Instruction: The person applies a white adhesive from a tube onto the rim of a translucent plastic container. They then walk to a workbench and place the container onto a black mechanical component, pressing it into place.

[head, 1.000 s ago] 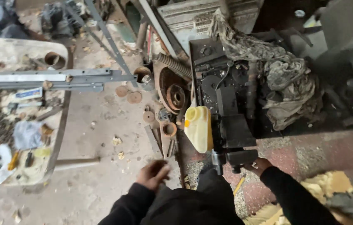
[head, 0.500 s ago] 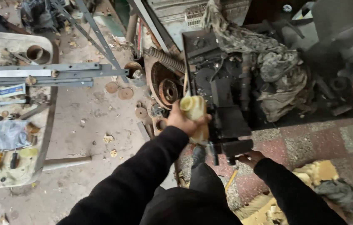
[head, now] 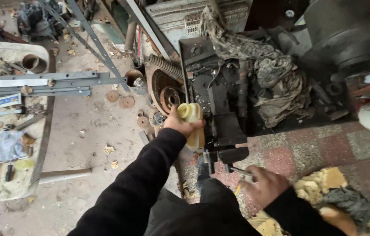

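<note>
Bottle (head: 191, 122), pale yellow plastic, upright against the dark machine block (head: 224, 113); left hand (head: 180, 124) fingers clamped round its upper body. Right hand (head: 266, 185) on a metal handle (head: 239, 171), fingers loosely curled. Advisable: keep bottle vertical, grip firm.

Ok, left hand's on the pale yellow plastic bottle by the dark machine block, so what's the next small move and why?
Probably lift the pale yellow plastic bottle clear of the dark metal machine block. The left hand already wraps it, while the right hand rests low on the thin metal handle, so the grip looks settled.
</note>
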